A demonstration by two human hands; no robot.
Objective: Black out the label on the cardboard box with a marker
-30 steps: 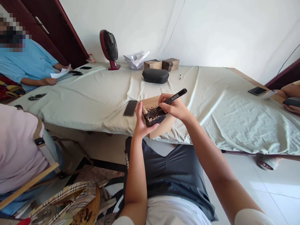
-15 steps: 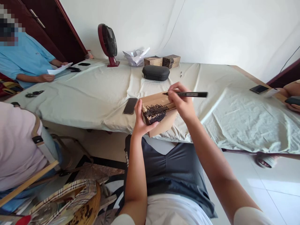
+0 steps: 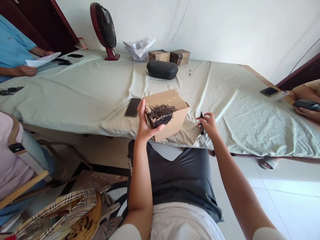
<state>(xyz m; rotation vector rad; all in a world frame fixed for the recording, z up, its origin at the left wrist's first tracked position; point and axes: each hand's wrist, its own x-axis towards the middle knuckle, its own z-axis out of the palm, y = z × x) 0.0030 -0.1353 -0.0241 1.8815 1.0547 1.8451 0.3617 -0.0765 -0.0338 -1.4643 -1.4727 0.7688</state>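
Note:
My left hand [image 3: 145, 126] grips the near left corner of a brown cardboard box [image 3: 176, 113], thumb underneath and fingers up along its side. Dense black scribbles cover that corner of the box, which sits tilted at the table's front edge. To the right of the box, my right hand [image 3: 208, 125] holds a black marker [image 3: 202, 124] between thumb and fingers, low over the cloth. The marker points away from me; whether it touches the cloth I cannot tell. A dark phone [image 3: 132, 107] lies just left of the box.
A pale cloth covers the table [image 3: 100, 100]. Behind the box are a black zip case [image 3: 162, 69], two scribbled boxes [image 3: 180, 57], a plastic basket [image 3: 138, 51] and a red fan [image 3: 106, 30]. People sit at both sides; another phone [image 3: 269, 91] lies at right.
My right hand has moved from the top of the box down to the cloth at its right, taking the marker along. My left hand keeps its hold. The view has tipped downward.

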